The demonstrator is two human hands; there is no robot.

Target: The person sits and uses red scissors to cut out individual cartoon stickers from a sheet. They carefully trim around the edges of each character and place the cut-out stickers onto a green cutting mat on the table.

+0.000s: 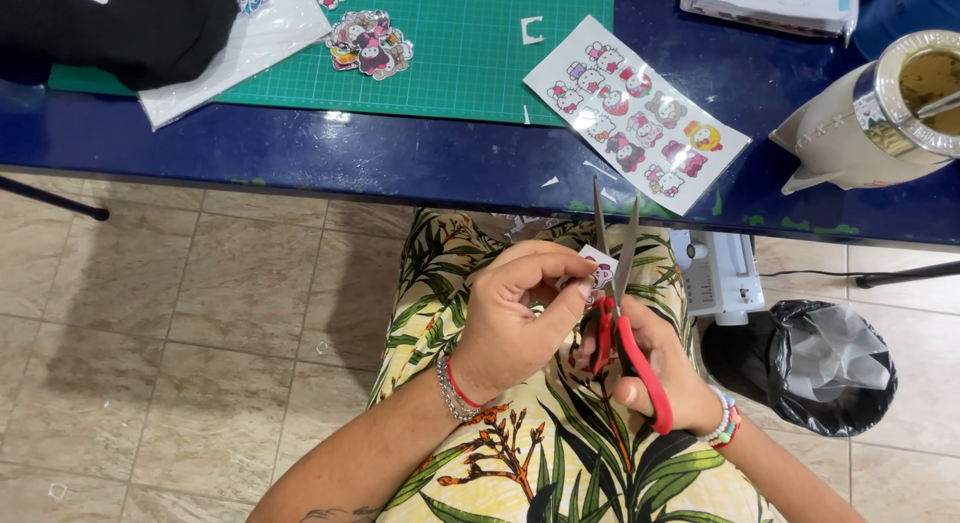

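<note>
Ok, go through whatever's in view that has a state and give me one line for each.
scissors: blades open, held in right hand.
small sticker: pinched in left hand, between the blades.
sticker sheet: flat on the blue table, uncut.
cut stickers: piled on the green mat.
black bin bag: open, on the floor.

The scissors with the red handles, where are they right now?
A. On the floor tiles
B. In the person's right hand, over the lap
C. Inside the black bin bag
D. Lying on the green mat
B: the red-handled scissors sit in the right hand above the leafy-print lap, blades open around a small sticker cut-out pinched by the left hand.
</note>
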